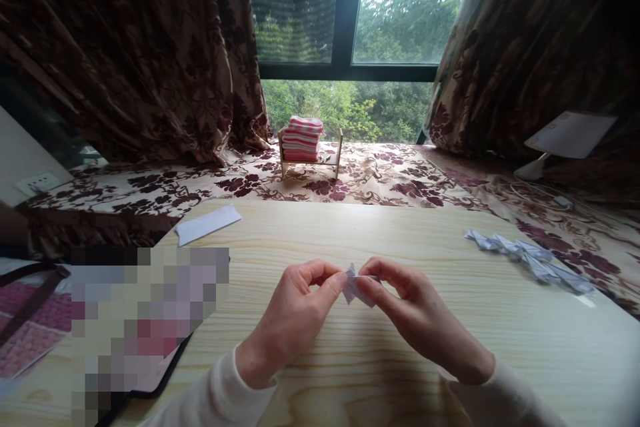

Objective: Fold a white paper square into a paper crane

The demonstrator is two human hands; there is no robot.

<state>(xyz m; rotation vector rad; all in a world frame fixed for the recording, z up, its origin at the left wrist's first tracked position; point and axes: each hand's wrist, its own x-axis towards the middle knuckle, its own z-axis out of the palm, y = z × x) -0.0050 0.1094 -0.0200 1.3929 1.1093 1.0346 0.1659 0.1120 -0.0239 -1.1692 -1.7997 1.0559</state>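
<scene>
Above the middle of the wooden table [320, 353], a small folded piece of white paper [352, 288] is pinched between both hands. It has several pointed corners; its exact shape is partly hidden by the fingers. My left hand [303, 303] grips its left side with thumb and index finger. On the other side, my right hand [413, 310] pinches it the same way. At the table's right edge lies a row of similar folded paper pieces [533, 257]. A flat white paper strip [207, 225] rests near the far left corner.
A blurred-out flat item with a dark edge [165, 373] lies at the left front. Behind the table, a small wooden rack [338, 153] holds folded red-and-white cloths [301, 140] on the floral window seat. A white lamp [573, 133] stands at the far right, with patterned curtains on both sides.
</scene>
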